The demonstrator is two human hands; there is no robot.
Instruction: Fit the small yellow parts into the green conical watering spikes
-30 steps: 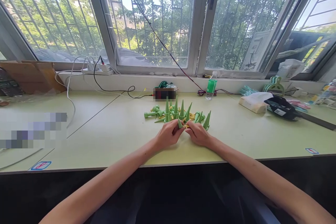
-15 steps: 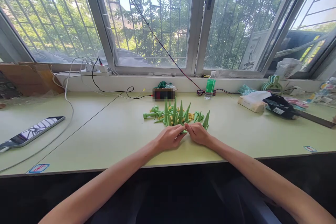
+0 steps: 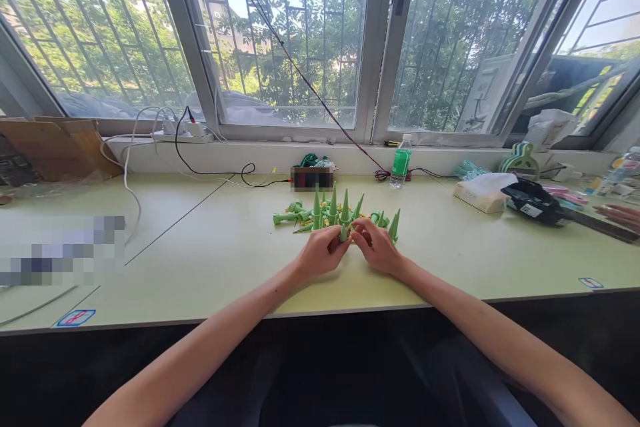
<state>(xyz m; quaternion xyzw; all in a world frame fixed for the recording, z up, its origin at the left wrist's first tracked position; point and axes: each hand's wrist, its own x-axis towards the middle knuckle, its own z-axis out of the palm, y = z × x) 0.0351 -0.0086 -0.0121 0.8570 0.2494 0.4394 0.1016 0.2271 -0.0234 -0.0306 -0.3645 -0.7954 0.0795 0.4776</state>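
My left hand point(image 3: 323, 251) is closed around a green plastic spike point(image 3: 343, 234), whose pointed tip shows between thumb and fingers. Close against it, my right hand point(image 3: 379, 247) has its thumb and fingers curled together at the spike's side; whatever lies in that pinch is too small to make out. Just beyond both hands stand several green cone-shaped spikes point(image 3: 333, 205), points up. To their left, more green pieces point(image 3: 286, 218) with round caps lie on their sides. Small yellowish bits are scattered among them, partly hidden by my hands.
A water bottle point(image 3: 401, 161) stands by the wall behind the spikes, near a blurred dark box point(image 3: 312, 179). On the right are a tissue box point(image 3: 480, 195), a black object point(image 3: 534, 203) and another person's hand point(image 3: 620, 215). A white cable point(image 3: 131, 193) crosses the table's left side.
My hands have shifted slightly and a spike's tip now shows upright in the left one. My right fingers have lifted and curled. Another person's hand has come further in at the right edge.
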